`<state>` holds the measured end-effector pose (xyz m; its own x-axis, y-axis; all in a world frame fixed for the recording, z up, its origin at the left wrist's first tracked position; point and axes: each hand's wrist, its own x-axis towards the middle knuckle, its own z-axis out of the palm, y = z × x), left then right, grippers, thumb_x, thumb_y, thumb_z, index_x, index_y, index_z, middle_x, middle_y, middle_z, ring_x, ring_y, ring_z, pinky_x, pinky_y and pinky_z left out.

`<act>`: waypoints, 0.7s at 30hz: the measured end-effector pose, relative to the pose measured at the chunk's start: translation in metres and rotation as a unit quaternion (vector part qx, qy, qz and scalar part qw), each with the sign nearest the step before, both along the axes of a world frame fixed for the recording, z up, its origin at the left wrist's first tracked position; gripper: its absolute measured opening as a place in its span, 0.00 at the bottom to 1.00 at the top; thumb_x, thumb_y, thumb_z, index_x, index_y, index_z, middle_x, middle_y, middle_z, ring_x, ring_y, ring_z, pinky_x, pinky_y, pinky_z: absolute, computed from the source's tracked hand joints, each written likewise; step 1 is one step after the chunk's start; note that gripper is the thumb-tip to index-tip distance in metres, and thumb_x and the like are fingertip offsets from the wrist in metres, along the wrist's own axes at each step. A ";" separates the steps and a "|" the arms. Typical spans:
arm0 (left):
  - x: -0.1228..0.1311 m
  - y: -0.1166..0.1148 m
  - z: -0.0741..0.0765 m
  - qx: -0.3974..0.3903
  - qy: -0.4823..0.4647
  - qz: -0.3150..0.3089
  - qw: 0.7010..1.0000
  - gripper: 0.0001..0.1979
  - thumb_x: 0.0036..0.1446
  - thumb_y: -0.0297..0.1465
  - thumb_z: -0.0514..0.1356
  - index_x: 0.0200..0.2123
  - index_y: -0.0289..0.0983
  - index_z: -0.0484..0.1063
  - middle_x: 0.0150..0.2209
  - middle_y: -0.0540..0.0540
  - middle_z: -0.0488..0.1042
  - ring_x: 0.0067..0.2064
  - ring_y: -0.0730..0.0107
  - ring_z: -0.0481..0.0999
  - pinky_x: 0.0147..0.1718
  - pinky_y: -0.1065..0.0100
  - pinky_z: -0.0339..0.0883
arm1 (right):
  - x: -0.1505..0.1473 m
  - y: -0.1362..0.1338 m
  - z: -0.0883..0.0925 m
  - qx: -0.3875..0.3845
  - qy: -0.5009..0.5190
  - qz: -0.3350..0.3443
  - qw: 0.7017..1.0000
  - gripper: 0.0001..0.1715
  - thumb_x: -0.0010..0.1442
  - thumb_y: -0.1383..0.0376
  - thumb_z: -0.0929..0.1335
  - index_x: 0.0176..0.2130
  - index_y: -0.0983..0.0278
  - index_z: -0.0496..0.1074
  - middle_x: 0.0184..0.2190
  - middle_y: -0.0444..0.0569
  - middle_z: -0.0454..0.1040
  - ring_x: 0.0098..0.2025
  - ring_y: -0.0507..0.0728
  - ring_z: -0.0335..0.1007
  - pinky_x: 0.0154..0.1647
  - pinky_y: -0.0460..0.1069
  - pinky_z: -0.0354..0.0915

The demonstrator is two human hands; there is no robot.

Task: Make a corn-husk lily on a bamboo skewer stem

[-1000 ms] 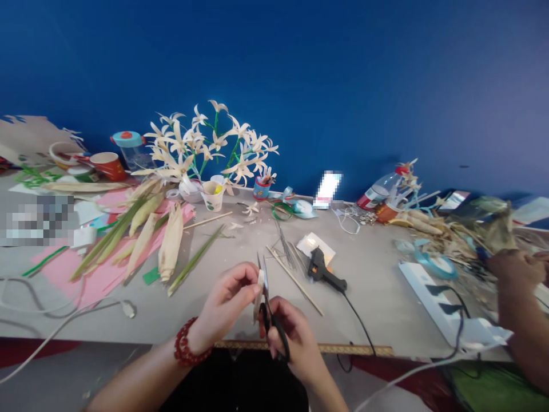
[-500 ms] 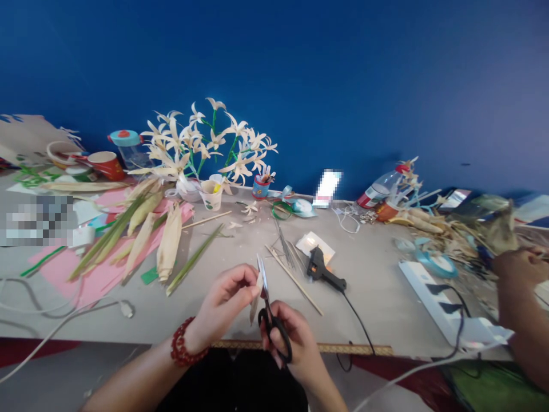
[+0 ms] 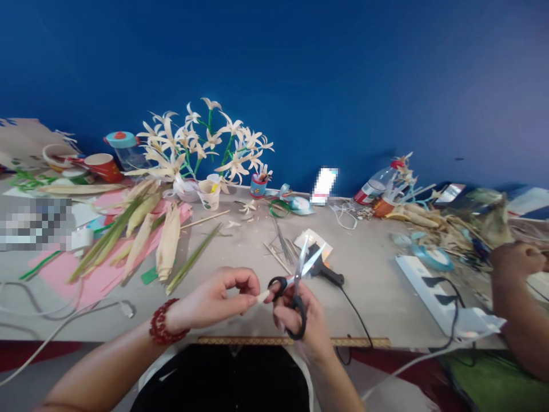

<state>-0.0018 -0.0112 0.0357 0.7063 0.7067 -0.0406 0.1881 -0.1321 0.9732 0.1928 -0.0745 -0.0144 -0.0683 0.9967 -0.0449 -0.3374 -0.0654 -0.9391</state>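
Between the thumb and fingers of my left hand (image 3: 229, 294) is a small pale piece of corn husk (image 3: 262, 296), its tip pointing right. My right hand (image 3: 302, 315) grips black-handled scissors (image 3: 295, 280), whose blades are parted and point up and away over the table. A fingertip of my right hand is close to the husk's free end; whether it touches I cannot tell. Beyond the scissors lies a black glue gun (image 3: 323, 269) on a white packet. Several dried corn husks (image 3: 168, 243) and green leaf strips (image 3: 194, 257) lie to the left of my hands.
Pale husk flowers on green stems (image 3: 210, 140) stand at the back beside a paper cup (image 3: 209, 194). A white power strip (image 3: 424, 292) lies on the right, near another person's hand (image 3: 514, 257). Thin sticks (image 3: 278, 257) and a cable (image 3: 358, 320) cross the table.
My hands have moved apart sideways, and the scissors have swung right, away from the husk, with blades now spread. The husk piece has turned from upright to pointing right.
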 end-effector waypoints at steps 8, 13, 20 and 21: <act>-0.004 0.002 -0.002 0.143 0.016 0.020 0.989 0.05 0.55 0.26 0.59 0.33 0.38 0.76 0.31 0.47 0.75 0.33 0.67 0.73 0.36 0.69 0.66 | -0.013 0.007 0.001 0.009 -0.009 -0.025 1.000 0.16 0.48 0.63 0.77 0.33 0.63 0.69 0.24 0.41 0.70 0.21 0.46 0.57 0.19 0.42 0.55; -0.008 -0.015 -0.015 0.290 -0.103 0.278 0.910 0.06 0.52 0.24 0.64 0.32 0.41 0.78 0.33 0.43 0.75 0.39 0.59 0.72 0.43 0.62 0.65 | -0.016 0.009 -0.006 -0.007 0.044 -0.132 0.990 0.17 0.49 0.61 0.76 0.36 0.62 0.68 0.25 0.40 0.68 0.20 0.45 0.54 0.17 0.41 0.51; 0.019 -0.024 -0.041 -0.095 -0.175 0.190 0.961 0.09 0.58 0.35 0.62 0.33 0.35 0.74 0.29 0.48 0.72 0.29 0.71 0.67 0.29 0.71 0.62 | -0.035 0.011 -0.009 -0.036 0.096 -0.150 0.983 0.19 0.49 0.61 0.76 0.36 0.63 0.66 0.25 0.39 0.66 0.19 0.44 0.55 0.18 0.41 0.52; 0.022 -0.023 -0.044 -0.141 -0.204 0.196 0.949 0.09 0.58 0.35 0.62 0.32 0.35 0.74 0.29 0.49 0.71 0.29 0.73 0.67 0.30 0.71 0.62 | -0.036 0.011 -0.009 -0.036 0.093 -0.148 0.984 0.19 0.49 0.60 0.76 0.36 0.63 0.66 0.25 0.39 0.66 0.18 0.44 0.54 0.18 0.41 0.52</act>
<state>0.0203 -0.0337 -0.0085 0.3884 0.9203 -0.0464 -0.2316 0.1462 0.9618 0.1570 -0.0632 -0.0234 0.2111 0.9688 -0.1298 -0.5175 -0.0018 -0.8557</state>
